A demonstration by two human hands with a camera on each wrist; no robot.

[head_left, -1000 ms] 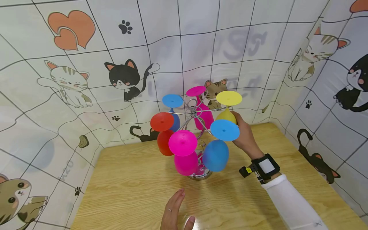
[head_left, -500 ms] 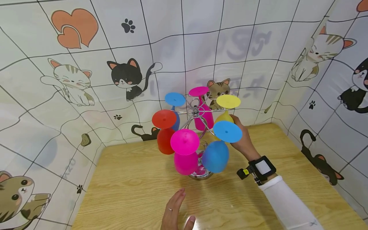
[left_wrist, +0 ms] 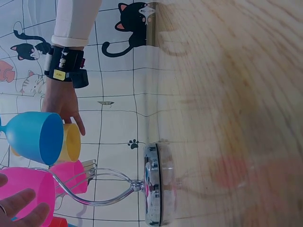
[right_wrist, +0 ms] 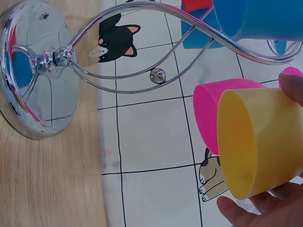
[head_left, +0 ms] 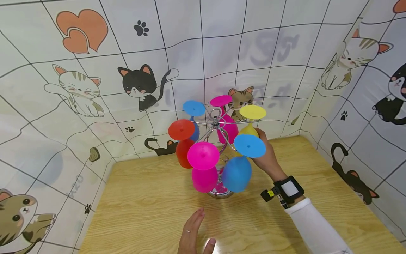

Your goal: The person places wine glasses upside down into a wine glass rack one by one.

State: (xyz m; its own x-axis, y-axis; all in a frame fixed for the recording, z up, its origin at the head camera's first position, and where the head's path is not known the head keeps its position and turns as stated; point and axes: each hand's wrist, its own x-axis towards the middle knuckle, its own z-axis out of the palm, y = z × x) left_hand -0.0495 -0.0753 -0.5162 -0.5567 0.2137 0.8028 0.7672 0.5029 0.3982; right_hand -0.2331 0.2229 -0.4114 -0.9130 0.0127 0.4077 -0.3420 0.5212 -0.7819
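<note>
A chrome stemware rack (head_left: 215, 122) bears several plastic goblets hung upside down by their feet. My right hand (head_left: 266, 155) grips the bowl of the yellow goblet (head_left: 252, 112) at the rack's right rear. In the right wrist view, thumb and fingers lie on opposite sides of that yellow goblet (right_wrist: 265, 142), its mouth facing the table. A blue goblet (head_left: 238, 173) hangs in front of this hand, partly hiding it. My left hand (head_left: 191, 233) is held near the table's front, fingers extended, apart from the rack; the nearest goblet is the front pink one (head_left: 204, 180).
A red goblet (head_left: 182, 130), a rear blue goblet (head_left: 194, 108) and a rear pink goblet (head_left: 228, 130) hang around the rack. Its round chrome base (head_left: 220, 194) stands on the wooden table (head_left: 142, 204). A cat-patterned sheet (head_left: 177, 46) encloses the back and sides.
The goblets have turned slightly around the rack: the rear ones and the red one shift right, the front blue one slightly left. My right hand stays at the yellow goblet; my left hand keeps its place.
</note>
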